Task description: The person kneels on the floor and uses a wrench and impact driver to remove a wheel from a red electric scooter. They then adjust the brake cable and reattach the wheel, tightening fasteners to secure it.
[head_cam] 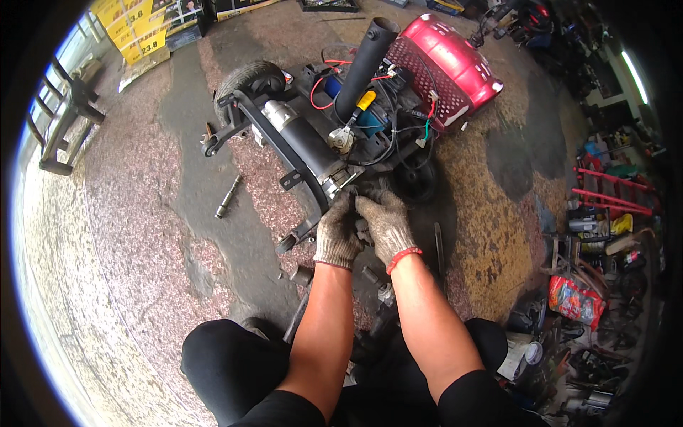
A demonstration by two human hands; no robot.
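Note:
A small vehicle's black metal frame [277,149] lies on the floor before me, carrying a cylindrical motor [307,141] with a silver end. Both my hands wear dirty knitted work gloves. My left hand [337,235] is at the motor's near end, beside the bent frame bar. Close against it, my right hand [387,221] has its fingers curled at the same spot, left of a black wheel [415,179]. The fingertips are dark and overlap the parts, so what they hold is hidden. A ratchet-like device with a yellow handle [366,100] rests above the motor.
A black tube [365,69] rises among loose wires near a red perforated shell [443,64]. A rubber tyre [251,80] is at the frame's far left. On the floor lie a socket extension [228,197] and a bar [438,248]. A wooden stool [69,120] stands left.

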